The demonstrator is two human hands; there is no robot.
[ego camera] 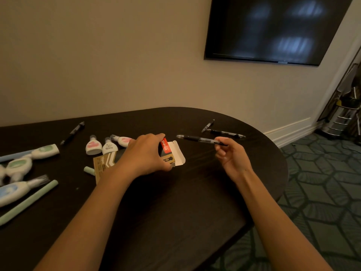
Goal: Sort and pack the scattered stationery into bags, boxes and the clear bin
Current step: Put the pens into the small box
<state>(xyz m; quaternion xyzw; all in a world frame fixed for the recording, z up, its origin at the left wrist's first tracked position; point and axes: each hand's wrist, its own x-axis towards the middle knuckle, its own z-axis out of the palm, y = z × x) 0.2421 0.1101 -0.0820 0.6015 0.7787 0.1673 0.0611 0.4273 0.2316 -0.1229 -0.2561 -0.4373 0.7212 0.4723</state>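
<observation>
Over dark table (175,204): L hand (145,154) grips box (177,153), R hand (232,158) pinches pen (199,139).

I count four black pens (201,140) (208,125) (224,133) (72,132) and one pen box (176,153). There are three small correction tapes (93,147) (109,146) (123,140). I see three larger correction tapes (46,150) (18,165) (11,190), perhaps a fourth cut off at the left edge, and two green sticks (29,201) (89,170).
</observation>
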